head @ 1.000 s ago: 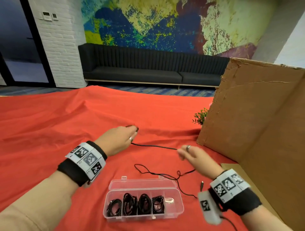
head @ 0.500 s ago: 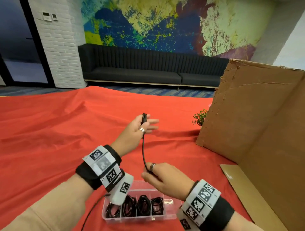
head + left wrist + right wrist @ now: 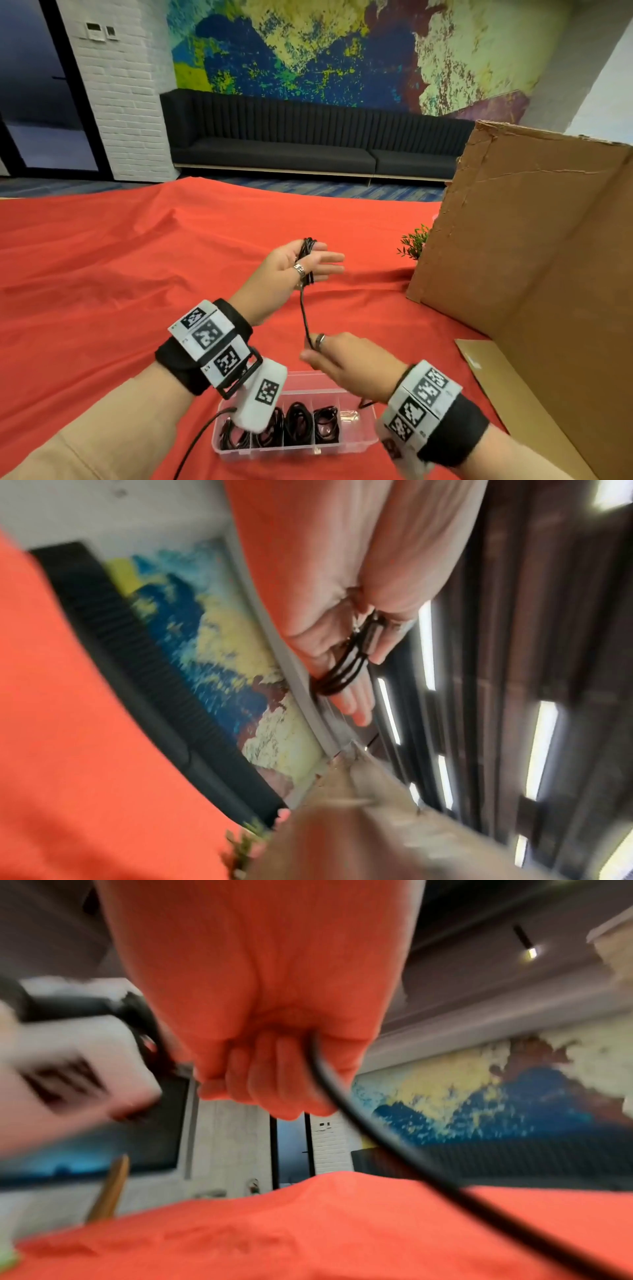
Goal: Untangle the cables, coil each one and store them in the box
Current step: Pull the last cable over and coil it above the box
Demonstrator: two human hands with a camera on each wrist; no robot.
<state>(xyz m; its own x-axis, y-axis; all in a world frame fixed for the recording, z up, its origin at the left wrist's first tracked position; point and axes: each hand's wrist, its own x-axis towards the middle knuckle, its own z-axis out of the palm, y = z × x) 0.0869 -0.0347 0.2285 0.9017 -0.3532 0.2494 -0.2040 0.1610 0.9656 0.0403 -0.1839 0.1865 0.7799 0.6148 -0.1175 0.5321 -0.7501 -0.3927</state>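
Note:
A thin black cable runs taut between my two hands above the red cloth. My left hand is raised with its fingers straight; several loops of the cable are wound round them, and the thumb pins the plug end against them. My right hand, lower and nearer, grips the cable in a curled fist. Under my wrists lies the clear plastic box, open, with coiled black cables in several compartments. Its rightmost compartment holds no coil. My left wrist unit hides part of the box.
A tall cardboard box stands on the right, with a flap lying flat near my right arm. A small green plant peeks out beside it. The red cloth covers the whole table; a dark sofa lines the far wall.
A second ago the cable lay loose on the cloth. Both hands have lifted it, and more loops now sit round my left fingers. The right hand stays low over the box.

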